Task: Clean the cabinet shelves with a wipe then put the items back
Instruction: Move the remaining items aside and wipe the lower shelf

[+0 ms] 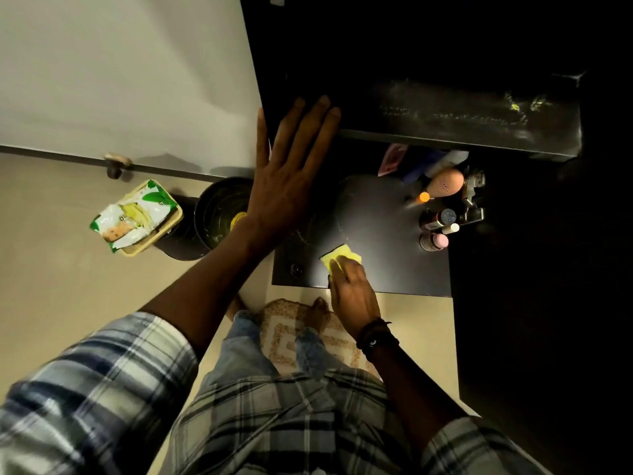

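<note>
My right hand (352,296) presses a yellow wipe (340,257) flat on the dark lower shelf (373,217), near its front edge. My left hand (287,176) rests with straight, spread fingers against the left front corner of the dark upper shelf (445,108), which shows pale smears. Several small bottles and jars stand at the right of the lower shelf: an orange-capped bottle (443,186), a pink-lidded jar (435,241), and a dark bottle (440,217).
On the floor to the left stands a black bin (219,214). Beside it a pack of wet wipes (133,214) lies in a small tan basket. A patterned mat (291,337) lies under my feet. The cabinet's dark side fills the right.
</note>
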`<state>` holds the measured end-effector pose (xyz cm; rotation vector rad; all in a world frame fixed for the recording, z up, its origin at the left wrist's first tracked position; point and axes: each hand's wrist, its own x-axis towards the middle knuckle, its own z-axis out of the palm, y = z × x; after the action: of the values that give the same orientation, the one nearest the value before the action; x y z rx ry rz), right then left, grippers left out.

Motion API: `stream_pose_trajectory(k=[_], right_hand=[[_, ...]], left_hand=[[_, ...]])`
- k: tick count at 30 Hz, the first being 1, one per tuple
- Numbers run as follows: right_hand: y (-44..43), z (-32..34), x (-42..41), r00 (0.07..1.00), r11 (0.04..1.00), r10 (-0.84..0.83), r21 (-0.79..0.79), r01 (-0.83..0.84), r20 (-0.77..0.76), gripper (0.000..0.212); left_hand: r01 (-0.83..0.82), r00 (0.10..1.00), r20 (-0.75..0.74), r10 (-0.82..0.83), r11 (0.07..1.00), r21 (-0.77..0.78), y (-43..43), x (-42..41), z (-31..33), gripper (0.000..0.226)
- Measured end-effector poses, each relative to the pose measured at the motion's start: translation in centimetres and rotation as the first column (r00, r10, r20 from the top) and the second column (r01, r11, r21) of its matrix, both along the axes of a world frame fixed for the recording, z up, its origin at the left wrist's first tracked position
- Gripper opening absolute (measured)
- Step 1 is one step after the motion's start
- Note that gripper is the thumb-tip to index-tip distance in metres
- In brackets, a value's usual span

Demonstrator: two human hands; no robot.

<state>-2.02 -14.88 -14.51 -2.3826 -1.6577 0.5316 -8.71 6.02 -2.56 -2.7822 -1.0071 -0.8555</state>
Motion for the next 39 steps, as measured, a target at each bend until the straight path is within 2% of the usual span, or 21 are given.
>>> stream_pose_trajectory(k=[2, 5, 9, 13, 15, 19, 22, 24, 30, 32, 34, 36, 39], right_hand=[[0.8, -0.3, -0.3, 0.999, 0.999, 0.049, 0.000, -0.049, -0.021, 0.038], [4.6, -0.6, 1.8, 0.998, 0.998, 0.057, 0.008, -0.057, -0.013, 0.046], [13.3, -1.6, 6.8, 0.999, 0.999, 0.014, -0.053, -0.012, 0.031, 0.059], [19.0, -1.8, 8.3, 0.999, 0.993, -0.030, -0.111, 0.028, -0.018, 0.060], [17.6, -2.4, 6.1, 0.999, 0.994, -0.017, -0.106, 0.013, -0.034, 0.062], [9.5, -2.7, -0.9, 0.985, 0.985, 0.153, -0.065, -0.159, -0.080, 0.057], [2.9, -1.5, -4.4, 0.958, 0.956, 0.280, -0.076, -0.285, -0.067, 0.056], [0.5, -0.9, -3.7, 0.958, 0.954, 0.285, -0.087, -0.287, -0.042, 0.054], [5.5, -1.0, 2.3, 0.997, 0.992, 0.075, -0.106, -0.071, 0.036, 0.057], [8.6, -0.9, 3.7, 0.999, 0.997, 0.037, -0.071, -0.035, 0.029, 0.054], [11.3, -1.1, 4.3, 1.000, 0.996, 0.003, -0.091, -0.003, -0.007, 0.055], [13.0, -1.4, 3.8, 1.000, 0.994, 0.012, -0.108, -0.014, -0.020, 0.058], [12.1, -1.7, 0.9, 0.993, 0.990, 0.100, -0.091, -0.105, -0.055, 0.059]], left_hand=[[0.012, 0.999, -0.035, -0.011, 1.000, 0.017, 0.1, -0.2, -0.2, 0.096], [0.047, 0.996, -0.074, -0.048, 0.999, -0.009, 0.3, -0.3, 0.0, 0.095], [0.062, 0.990, -0.123, -0.065, 0.998, -0.026, 0.5, -0.6, -0.1, 0.100], [0.092, 0.985, -0.138, -0.099, 0.994, -0.055, 0.7, -0.8, 0.0, 0.097], [0.084, 0.988, -0.128, -0.090, 0.995, -0.052, 0.7, -0.8, 0.0, 0.101], [0.069, 0.991, -0.111, -0.072, 0.997, -0.031, 0.6, -0.7, -0.3, 0.109], [0.095, 0.991, -0.090, -0.099, 0.994, -0.046, 0.4, -0.8, -0.1, 0.102], [0.106, 0.991, -0.075, -0.109, 0.994, -0.042, 0.5, -0.8, -0.2, 0.100], [0.109, 0.991, -0.070, -0.114, 0.992, -0.062, 0.6, -0.7, 0.1, 0.096], [0.083, 0.993, -0.080, -0.086, 0.996, -0.039, 0.8, -0.7, -0.1, 0.103], [0.089, 0.993, -0.078, -0.093, 0.995, -0.050, 0.6, -0.7, -0.2, 0.094], [0.111, 0.991, -0.071, -0.115, 0.992, -0.067, 0.5, -0.6, 0.1, 0.081], [0.093, 0.993, -0.065, -0.095, 0.995, -0.034, 0.8, -0.6, -0.3, 0.096]])
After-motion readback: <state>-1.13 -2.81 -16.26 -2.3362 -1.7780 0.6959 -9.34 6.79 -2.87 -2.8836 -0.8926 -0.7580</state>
